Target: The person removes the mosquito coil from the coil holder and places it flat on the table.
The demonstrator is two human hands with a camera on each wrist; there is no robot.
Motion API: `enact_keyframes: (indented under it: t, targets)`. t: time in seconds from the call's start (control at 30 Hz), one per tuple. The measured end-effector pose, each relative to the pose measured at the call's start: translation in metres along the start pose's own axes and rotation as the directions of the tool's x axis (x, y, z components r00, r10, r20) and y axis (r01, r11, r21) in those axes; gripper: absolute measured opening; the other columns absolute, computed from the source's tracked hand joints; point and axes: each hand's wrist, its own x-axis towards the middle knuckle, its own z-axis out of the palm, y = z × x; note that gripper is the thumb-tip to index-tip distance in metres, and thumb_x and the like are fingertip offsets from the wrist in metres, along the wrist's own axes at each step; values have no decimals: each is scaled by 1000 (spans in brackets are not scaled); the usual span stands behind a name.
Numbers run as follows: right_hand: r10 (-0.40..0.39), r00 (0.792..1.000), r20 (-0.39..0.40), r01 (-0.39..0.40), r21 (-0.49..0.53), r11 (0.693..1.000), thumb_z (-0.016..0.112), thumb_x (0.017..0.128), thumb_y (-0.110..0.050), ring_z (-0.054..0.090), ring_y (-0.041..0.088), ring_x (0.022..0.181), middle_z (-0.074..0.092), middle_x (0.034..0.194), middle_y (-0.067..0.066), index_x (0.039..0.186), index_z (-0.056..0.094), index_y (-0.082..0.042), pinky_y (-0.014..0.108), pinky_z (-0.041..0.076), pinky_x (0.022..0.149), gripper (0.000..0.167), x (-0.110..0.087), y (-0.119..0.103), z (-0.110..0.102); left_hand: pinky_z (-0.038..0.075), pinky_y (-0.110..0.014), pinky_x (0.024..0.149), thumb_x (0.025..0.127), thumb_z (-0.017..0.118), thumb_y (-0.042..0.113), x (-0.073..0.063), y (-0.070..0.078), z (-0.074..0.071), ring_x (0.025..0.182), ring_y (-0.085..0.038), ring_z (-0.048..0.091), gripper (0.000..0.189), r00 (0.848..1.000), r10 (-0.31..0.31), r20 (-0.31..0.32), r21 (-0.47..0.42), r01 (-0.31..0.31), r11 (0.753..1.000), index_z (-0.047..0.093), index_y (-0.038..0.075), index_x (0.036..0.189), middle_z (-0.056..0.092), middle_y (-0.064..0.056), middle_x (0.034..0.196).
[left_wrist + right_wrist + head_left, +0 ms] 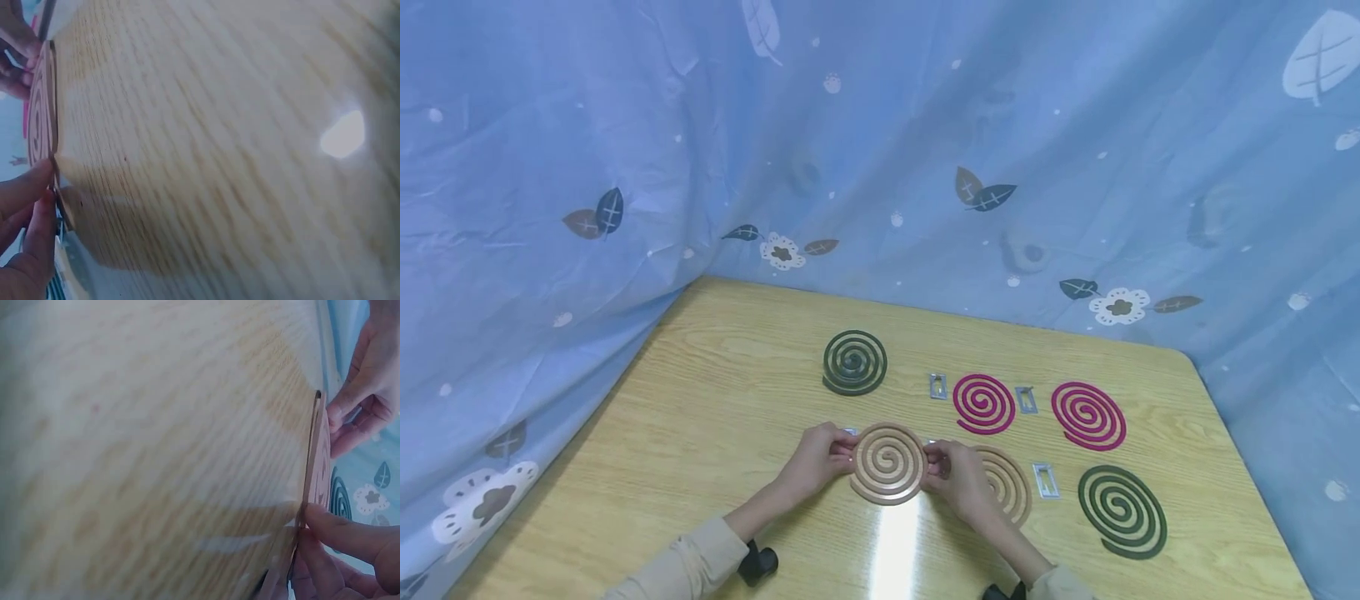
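Note:
A tan mosquito coil (887, 457) is held between both hands in the head view, low over the table's near middle. My left hand (814, 460) pinches its left edge between thumb and fingers. At the opposite edge, my right hand (961, 479) pinches it too. In the left wrist view, the coil (41, 119) appears nearly edge-on, just off the wood. The right wrist view likewise shows the coil (319, 462) from the side. Another tan coil (1017, 487) lies on the table, partly hidden behind the right hand. Small metal pieces peek out beside both hands, mostly covered.
Two magenta coils (984, 404) lie at the back right. One dark green coil (854, 363) is at the back, another dark green coil (1122, 512) at the right. Metal coil stands (1046, 481) are spread among them on the wooden table (700, 433). A blue patterned curtain (880, 150) borders the table.

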Motion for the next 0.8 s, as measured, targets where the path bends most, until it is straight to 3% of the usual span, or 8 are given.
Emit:
enact_keyframes:
  t: [0.13, 0.37, 0.53, 0.8]
  targets:
    - [20, 1000, -21, -19, 42, 999, 80, 67, 7, 60, 12, 69, 66, 84, 7, 102, 66, 8, 19, 54, 60, 37, -2, 1, -1, 58, -21, 71, 71, 73, -16, -2, -1, -1, 81, -25, 64, 32, 999, 36, -9, 7, -35, 999, 66, -13, 102, 59, -14, 89]
    - [30, 999, -39, -25, 136, 990, 78, 71, 5, 66, 19, 76, 68, 88, 11, 101, 68, 6, 26, 59, 73, 31, -6, -3, -5, 59, -29, 78, 74, 73, -12, -9, 3, -6, 88, -33, 64, 32, 997, 81, -9, -69, -82, 994, 65, -11, 106, 64, -21, 99]
    - [21, 998, -62, -6, 239, 971, 75, 77, 1, 65, 27, 87, 69, 97, 13, 104, 69, 2, 25, 58, 75, 28, -5, -6, -6, 58, -28, 82, 79, 73, -2, -9, 5, -9, 99, -35, 62, 33, 994, 102, 34, -125, -97, 987, 66, -3, 112, 66, -16, 108]
    - [-5, 997, -71, 38, 480, 877, 71, 81, 3, 59, 29, 104, 66, 111, 15, 112, 66, 0, 24, 55, 88, 32, 2, -7, -5, 56, -34, 86, 82, 73, 4, 3, 7, -13, 101, -35, 60, 34, 992, 123, 33, -206, -113, 972, 67, 6, 116, 66, -12, 112]
